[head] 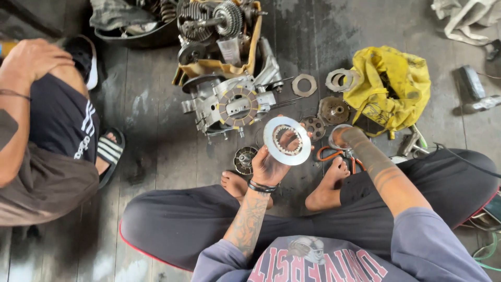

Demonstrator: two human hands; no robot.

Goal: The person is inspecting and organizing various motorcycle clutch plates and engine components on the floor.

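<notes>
Left hand [270,166] pinching a steel disc [286,140] by its seven-o'clock edge, holding it flat above the floor. Right hand [340,137] reaching to three o'clock of the disc, largely hidden; grip impossible to tell. Engine case [229,104] lying at eleven o'clock of the disc, carrying a brown friction plate [238,106]. Yellow bag [389,86] lying crumpled at two o'clock. Tan carton [219,67] standing at twelve o'clock, holding gears [209,21].
</notes>
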